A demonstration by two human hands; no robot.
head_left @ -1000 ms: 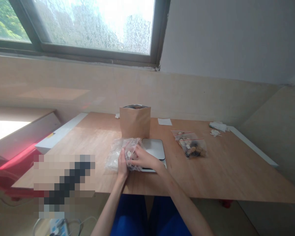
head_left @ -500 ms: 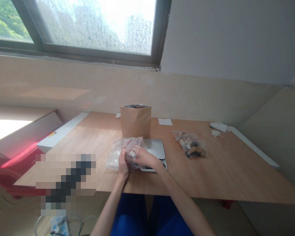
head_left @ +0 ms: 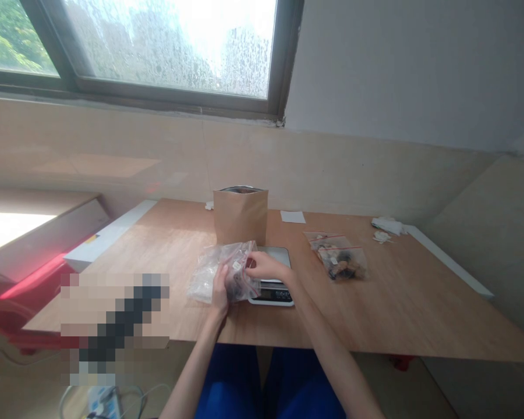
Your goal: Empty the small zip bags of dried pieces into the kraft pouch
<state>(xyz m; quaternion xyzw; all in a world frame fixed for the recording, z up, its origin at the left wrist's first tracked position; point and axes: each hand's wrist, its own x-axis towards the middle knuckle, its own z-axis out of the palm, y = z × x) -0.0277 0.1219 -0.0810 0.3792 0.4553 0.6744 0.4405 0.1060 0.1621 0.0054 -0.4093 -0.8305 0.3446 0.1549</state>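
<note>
Left hand [head_left: 220, 286] gripping lower edge of clear zip bag [head_left: 231, 269], right hand [head_left: 265, 266] pinching its top strip; bag sitting near front edge of table [head_left: 419, 302], overlapping left side of scale [head_left: 273, 285]. Film looking thin, limp, slippery, light with few dark pieces inside; firmest hold likely along seal strip. Kraft pouch [head_left: 240, 215] standing behind.

Glossy clear plastic bag [head_left: 227, 269], matt kraft-paper pouch [head_left: 240, 216], smooth wooden table [head_left: 402, 302].
</note>
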